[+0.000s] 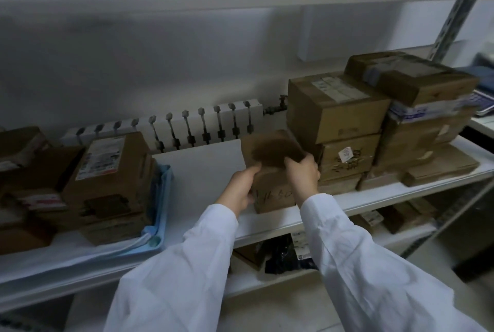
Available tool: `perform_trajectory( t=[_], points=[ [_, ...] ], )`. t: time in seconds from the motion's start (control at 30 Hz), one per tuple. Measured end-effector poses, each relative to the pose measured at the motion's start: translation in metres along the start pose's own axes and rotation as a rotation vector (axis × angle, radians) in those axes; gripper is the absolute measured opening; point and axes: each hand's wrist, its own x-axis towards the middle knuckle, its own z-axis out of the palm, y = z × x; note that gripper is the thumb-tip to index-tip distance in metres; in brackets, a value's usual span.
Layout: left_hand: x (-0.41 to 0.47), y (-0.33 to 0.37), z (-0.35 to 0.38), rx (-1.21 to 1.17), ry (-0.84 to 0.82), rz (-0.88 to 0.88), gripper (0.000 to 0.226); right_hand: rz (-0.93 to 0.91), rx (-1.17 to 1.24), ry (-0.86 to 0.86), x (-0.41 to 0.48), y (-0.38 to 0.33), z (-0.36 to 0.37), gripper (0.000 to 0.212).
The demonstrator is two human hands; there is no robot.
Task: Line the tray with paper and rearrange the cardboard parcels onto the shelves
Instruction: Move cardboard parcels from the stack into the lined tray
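Parcel first: the small cardboard parcel (270,155) sits just right of the frame's centre, on the front part of the white shelf (203,168), directly ahead of you and between your two hands. Your left hand (240,187) grips its left face low down, fingers curled round the near corner. Your right hand (303,171) clasps its upper right edge, fingers hooked over the top. Neither hand is nearer than the other; you hold it from both sides. The box looks close to cubic, a little taller than wide, so it has no strong long axis. Its top is blurred, and you cannot tell whether it stands flat or tips.

The relation that matters is sideways. To the right, the stack of parcels (336,110) stands just beside the box, with your right hand in the narrow space between. To the left lies a bare stretch of shelf, and beyond it the blue paper (163,190), with more parcels resting on it. The tray under that paper is hidden. Behind the bare stretch a white radiator (203,126) runs along the wall.

As for writing, dark handwritten marks cross the box's front face between your hands; they may end in "80", but do not trust that reading. The labelled parcel (107,171) on the paper carries a white sticker with a red strip, too blurred to read. A lower box in the stack bears a small white sticker over dark scrawl, also illegible.
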Motion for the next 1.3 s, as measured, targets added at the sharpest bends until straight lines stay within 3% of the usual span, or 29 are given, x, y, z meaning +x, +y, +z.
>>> perform_trajectory(
  t=[0.13, 0.27, 0.43, 0.57, 0.67, 0.9, 0.97, 1.03, 1.1, 1.17, 1.23, 1.3],
  points=[
    [0.011, -0.003, 0.008, -0.003, 0.031, -0.035, 0.064, 0.000, 0.099, -0.039, 0.006, 0.005, 0.000, 0.054],
    [0.021, -0.001, 0.007, -0.001, 0.122, 0.034, 0.050, -0.056, 0.172, -0.046, 0.012, 0.009, -0.003, 0.043],
    [0.024, 0.014, -0.014, -0.349, 0.180, 0.124, 0.028, -0.098, 0.331, -0.036, 0.020, 0.003, 0.000, 0.035],
    [0.023, 0.019, -0.037, -0.497, 0.232, 0.168, 0.038, 0.048, -0.025, -0.075, 0.026, 0.011, 0.017, 0.068],
    [0.022, 0.017, -0.050, -0.579, 0.231, 0.175, 0.048, 0.182, -0.121, -0.094, 0.023, 0.016, 0.032, 0.091],
    [0.013, 0.008, -0.055, -0.760, 0.034, 0.119, 0.039, 0.201, -0.033, -0.025, 0.025, 0.036, 0.033, 0.090],
    [0.012, 0.003, -0.049, -0.754, -0.021, 0.068, 0.040, 0.146, -0.056, -0.021, 0.020, 0.039, 0.031, 0.084],
    [0.012, -0.002, -0.042, -0.747, -0.044, 0.033, 0.044, 0.082, -0.012, -0.022, 0.018, 0.040, 0.032, 0.063],
    [0.014, -0.005, -0.040, -0.742, -0.025, 0.021, 0.047, 0.049, 0.155, -0.085, 0.015, 0.039, 0.033, 0.042],
    [0.016, -0.006, -0.043, -0.738, 0.005, 0.020, 0.046, 0.062, 0.357, -0.175, 0.015, 0.038, 0.032, 0.034],
    [0.017, -0.006, -0.047, -0.729, 0.016, 0.017, 0.046, 0.105, 0.414, -0.202, 0.018, 0.038, 0.030, 0.043],
    [0.017, -0.006, -0.052, -0.705, 0.017, 0.021, 0.047, 0.217, 0.391, -0.187, 0.021, 0.037, 0.032, 0.074]
  ],
)
